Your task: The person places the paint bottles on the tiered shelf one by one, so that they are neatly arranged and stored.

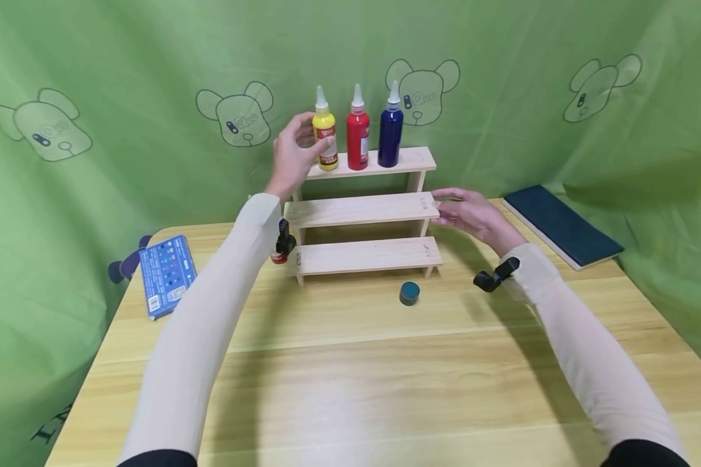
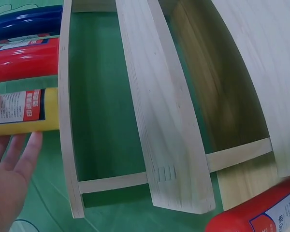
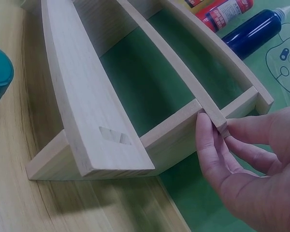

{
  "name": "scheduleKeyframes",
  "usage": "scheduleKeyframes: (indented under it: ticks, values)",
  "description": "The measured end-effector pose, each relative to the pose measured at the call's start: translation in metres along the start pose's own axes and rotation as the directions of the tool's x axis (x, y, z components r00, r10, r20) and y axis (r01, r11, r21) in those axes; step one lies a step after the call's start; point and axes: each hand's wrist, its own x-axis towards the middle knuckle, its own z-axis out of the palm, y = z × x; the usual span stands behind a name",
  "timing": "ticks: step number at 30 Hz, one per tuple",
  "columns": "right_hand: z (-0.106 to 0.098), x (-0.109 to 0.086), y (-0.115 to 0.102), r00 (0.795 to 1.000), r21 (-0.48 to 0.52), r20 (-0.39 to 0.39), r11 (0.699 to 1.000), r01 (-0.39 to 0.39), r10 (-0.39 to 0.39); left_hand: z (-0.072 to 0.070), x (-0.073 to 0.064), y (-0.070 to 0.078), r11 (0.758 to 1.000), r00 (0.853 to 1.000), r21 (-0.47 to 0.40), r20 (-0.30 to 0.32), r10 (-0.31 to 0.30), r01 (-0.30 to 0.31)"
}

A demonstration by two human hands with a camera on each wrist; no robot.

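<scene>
1. Left hand (image 1: 294, 153) is up at the top step of the three-step pale wooden rack (image 1: 362, 211), fingers (image 2: 19, 154) straight and loose, touching the yellow squeeze bottle with the white nozzle (image 1: 325, 133). No full grip visible.
2. Yellow bottle stands upright at the left end of the top step; red squeeze bottle (image 1: 357, 131) just beside it, dark blue squeeze bottle (image 1: 390, 128) next along.
3. Right hand (image 1: 473, 214) pinches the right end of the middle step, thumb and fingers (image 3: 208, 145) closed on the board edge.
4. Rack sits on the light wooden surface (image 1: 350, 370), against the green cloth backdrop (image 1: 122, 58).
5. Small round teal pot (image 1: 409, 293) lies just before the bottom step. Another red bottle (image 2: 261, 212) by the rack's left end.
6. Blue printed box (image 1: 166, 274) far left, dark flat book (image 1: 563, 224) far right.
</scene>
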Motion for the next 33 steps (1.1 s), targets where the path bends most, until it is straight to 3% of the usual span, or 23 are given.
scheduleKeyframes:
  ticks: [12, 18, 25, 33]
  values:
    - [0.000, 0.000, 0.001, 1.000, 0.013, -0.005, 1.000, 0.008, -0.008, 0.001, 0.000, 0.002, 0.999, 0.998, 0.032, 0.045, -0.034, 0.032]
    - [-0.001, 0.001, 0.002, 1.000, 0.014, -0.009, 1.000, 0.005, -0.005, -0.001, -0.004, 0.005, 0.994, 0.996, 0.092, 0.070, -0.060, 0.053]
    - [0.001, 0.002, 0.002, 1.000, 0.014, -0.002, 1.000, 0.005, -0.005, -0.016, -0.012, 0.004, 0.994, 0.995, 0.089, 0.070, -0.069, 0.063]
    - [0.003, 0.000, 0.000, 1.000, 0.002, 0.011, 1.000, 0.004, -0.004, -0.046, -0.023, 0.002, 0.990, 0.994, 0.132, 0.079, -0.069, 0.058]
